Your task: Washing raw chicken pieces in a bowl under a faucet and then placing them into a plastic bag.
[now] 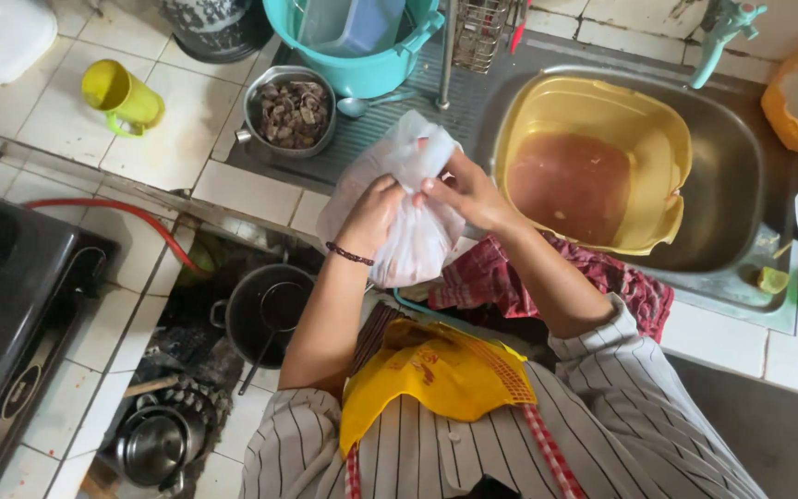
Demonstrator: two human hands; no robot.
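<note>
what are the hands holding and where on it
Both hands hold a white plastic bag: the left hand grips its side, the right hand pinches the gathered top.

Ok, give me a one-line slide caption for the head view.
Both hands, left hand and right hand, grip a white plastic bag beside a yellow basin of reddish water in the sink.

The plastic bag [408, 212] is translucent white, the basin [658, 148] yellow holding reddish-brown liquid. Far left, the mug [122, 97] is yellow; the bucket [362, 55] teal.
</note>
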